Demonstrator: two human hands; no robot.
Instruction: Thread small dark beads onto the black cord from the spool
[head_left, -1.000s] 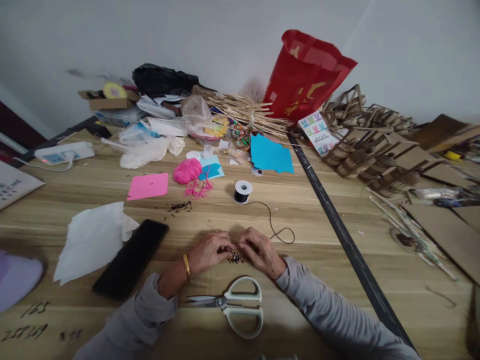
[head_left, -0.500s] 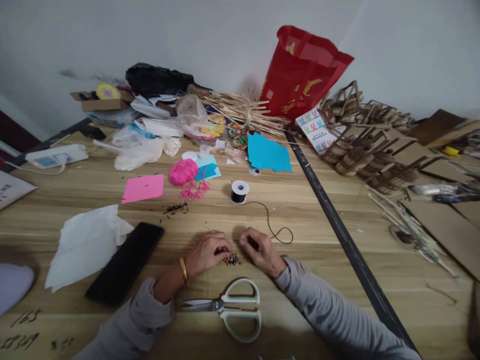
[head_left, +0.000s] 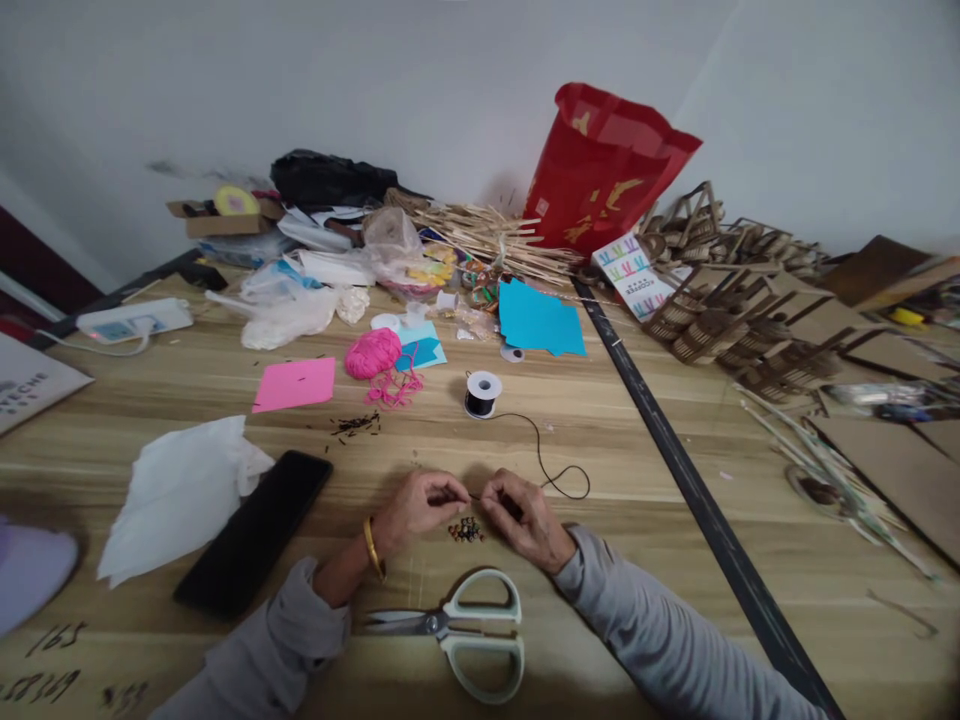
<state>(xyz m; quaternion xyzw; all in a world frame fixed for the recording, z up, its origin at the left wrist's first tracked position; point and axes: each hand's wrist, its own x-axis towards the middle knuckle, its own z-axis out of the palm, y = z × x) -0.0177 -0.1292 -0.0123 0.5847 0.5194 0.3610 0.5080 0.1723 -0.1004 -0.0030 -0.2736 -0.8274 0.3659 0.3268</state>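
Note:
A thin black cord (head_left: 537, 440) runs from a white spool wound with black cord (head_left: 480, 394), curls on the table and goes behind my right hand (head_left: 525, 515). That hand pinches the cord, and a short dark end shows between the two sets of fingertips. My left hand (head_left: 424, 508), with a gold bracelet at the wrist, has thumb and fingertips pressed together right by this end; whatever they hold is too small to make out. Just below the fingertips lies a small heap of dark and golden-brown beads (head_left: 466, 530). White-handled scissors (head_left: 480, 640) lie partly open nearer to me.
To the left lie a black phone (head_left: 255, 530), white tissue (head_left: 172, 495), pink paper (head_left: 295, 385) and short black bits (head_left: 354, 427). Farther back are pink yarn (head_left: 373, 354), blue sheets (head_left: 541, 318) and a red bag (head_left: 604, 175). Small woven baskets (head_left: 709, 335) crowd the right.
My left fingers have risen from the bead heap and come close to my right fingertips at the cord's end. The whole view has shifted slightly down.

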